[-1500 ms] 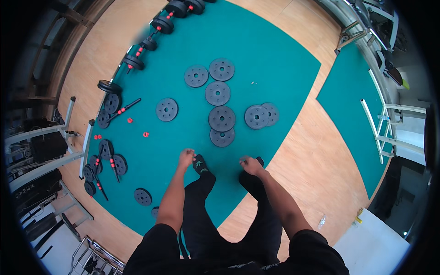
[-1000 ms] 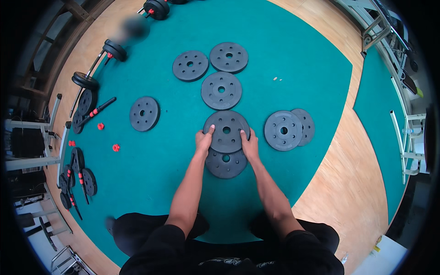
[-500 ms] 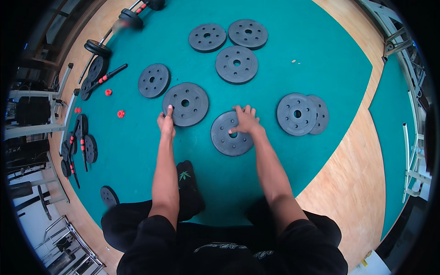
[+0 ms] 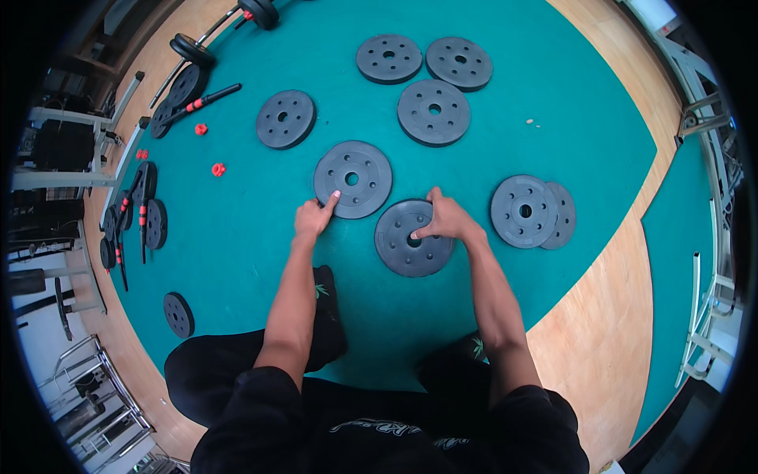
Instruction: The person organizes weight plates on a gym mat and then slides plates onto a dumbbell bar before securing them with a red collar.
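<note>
Two touched plates (pale shirt lettering)

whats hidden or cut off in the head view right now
In the head view:
Left hand: fingertips hidden behind the hand and the left plate; their grip is unclear.
Right hand: some fingertips hidden behind the hand; their hold on the right plate is unclear.
Lower plate of the overlapping pair: left part covered by the upper plate.
Dark weights, upper left: cut off by the top edge.
</note>
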A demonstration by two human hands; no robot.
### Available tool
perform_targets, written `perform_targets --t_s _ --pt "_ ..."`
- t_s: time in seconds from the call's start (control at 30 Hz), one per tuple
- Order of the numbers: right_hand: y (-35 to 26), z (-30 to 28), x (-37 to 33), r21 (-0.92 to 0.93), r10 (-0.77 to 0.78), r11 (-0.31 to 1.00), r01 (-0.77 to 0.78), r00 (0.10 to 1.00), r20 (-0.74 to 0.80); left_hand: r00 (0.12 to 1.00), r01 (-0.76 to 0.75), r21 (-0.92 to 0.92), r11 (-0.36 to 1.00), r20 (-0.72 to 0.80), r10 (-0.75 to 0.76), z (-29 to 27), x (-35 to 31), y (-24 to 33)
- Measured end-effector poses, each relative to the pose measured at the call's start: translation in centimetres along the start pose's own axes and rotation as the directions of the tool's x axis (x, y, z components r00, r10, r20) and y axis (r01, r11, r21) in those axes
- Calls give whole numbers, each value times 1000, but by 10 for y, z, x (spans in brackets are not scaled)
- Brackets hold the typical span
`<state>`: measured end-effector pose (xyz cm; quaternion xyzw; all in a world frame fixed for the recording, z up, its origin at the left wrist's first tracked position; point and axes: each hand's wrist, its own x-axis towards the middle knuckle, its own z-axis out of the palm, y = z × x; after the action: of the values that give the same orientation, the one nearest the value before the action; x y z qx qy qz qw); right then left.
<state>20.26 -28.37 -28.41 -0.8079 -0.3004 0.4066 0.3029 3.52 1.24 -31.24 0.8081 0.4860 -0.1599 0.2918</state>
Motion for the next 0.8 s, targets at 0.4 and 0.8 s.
perform_targets --t_s 0.4,0.8 --pt "-150 -38 46 -424 -474 747 513 857 201 895 -444 -738 508 -389 217 26 -74 48" --pt "-174 33 162 -560 -396 654 509 860 320 731 -85 -105 991 -682 -9 37 -62 41"
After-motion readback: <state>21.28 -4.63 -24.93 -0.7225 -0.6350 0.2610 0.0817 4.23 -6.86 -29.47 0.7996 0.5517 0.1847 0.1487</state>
